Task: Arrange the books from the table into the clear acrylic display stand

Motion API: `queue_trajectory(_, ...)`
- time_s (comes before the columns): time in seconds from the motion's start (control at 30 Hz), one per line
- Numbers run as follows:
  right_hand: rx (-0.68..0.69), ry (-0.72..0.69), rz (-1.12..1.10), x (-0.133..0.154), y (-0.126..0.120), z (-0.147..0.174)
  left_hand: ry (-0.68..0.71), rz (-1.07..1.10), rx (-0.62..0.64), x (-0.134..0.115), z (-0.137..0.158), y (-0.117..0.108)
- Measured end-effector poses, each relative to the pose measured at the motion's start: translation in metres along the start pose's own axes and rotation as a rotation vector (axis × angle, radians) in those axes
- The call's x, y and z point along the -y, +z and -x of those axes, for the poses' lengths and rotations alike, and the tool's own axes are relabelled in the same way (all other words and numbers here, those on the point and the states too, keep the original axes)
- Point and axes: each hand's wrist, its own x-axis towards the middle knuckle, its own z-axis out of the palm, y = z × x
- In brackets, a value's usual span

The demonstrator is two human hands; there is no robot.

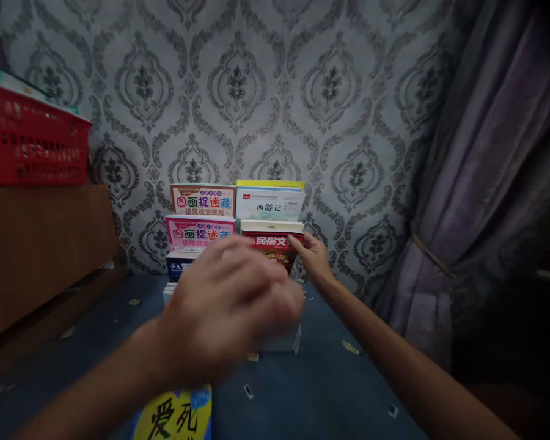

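My right hand (312,255) grips the right edge of a red book (275,241), its thumb on the front cover and its fingers behind. That book stands in the right-hand row of upright books, before a pale book (269,208) and a yellow-topped one (270,183). Close to the camera, my left hand (231,302) hangs before the rows, blurred by motion. Its fingers look bent, but what they hold, if anything, cannot be made out. It hides the lower part of the rows. In the left-hand row stand a pink book (199,232), a brown-edged book (201,198) and a dark blue book (176,267).
A yellow and blue book (176,415) lies at the near edge on the dark blue cloth (339,391). On the left, a red basket (41,137) sits on a brown box (46,244). A patterned wall (238,79) rises behind; a tied curtain (440,201) hangs right.
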Motion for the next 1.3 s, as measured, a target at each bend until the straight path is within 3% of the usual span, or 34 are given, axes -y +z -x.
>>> queue_trajectory(0.07,-0.015,0.014,0.026,-0.002,0.001,-0.008,-0.018,-0.094,0.04,0.024,-0.02,0.02)
queue_trajectory(0.23,-0.044,0.048,0.068,-0.01,0.003,-0.02,-0.091,-0.304,0.3,0.079,-0.044,0.078)
queue_trajectory(0.43,-0.064,0.062,0.083,-0.012,0.003,-0.022,-0.057,-0.34,0.457,0.102,-0.056,0.115)
queue_trajectory(0.7,-0.081,0.007,0.1,-0.016,0.007,-0.017,-0.168,-0.273,0.513,0.102,-0.072,0.127)
queue_trajectory(0.9,-0.061,0.034,-0.007,-0.018,0.013,-0.005,-0.208,-0.244,0.513,0.1,-0.082,0.132)
queue_trajectory(1.07,-0.106,-0.001,-0.025,-0.016,0.022,0.003,-0.255,-0.188,0.628,0.097,-0.092,0.126)
queue_trajectory(1.3,-0.202,-0.094,0.046,-0.015,0.025,0.003,-0.204,-0.152,0.661,0.099,-0.095,0.122)
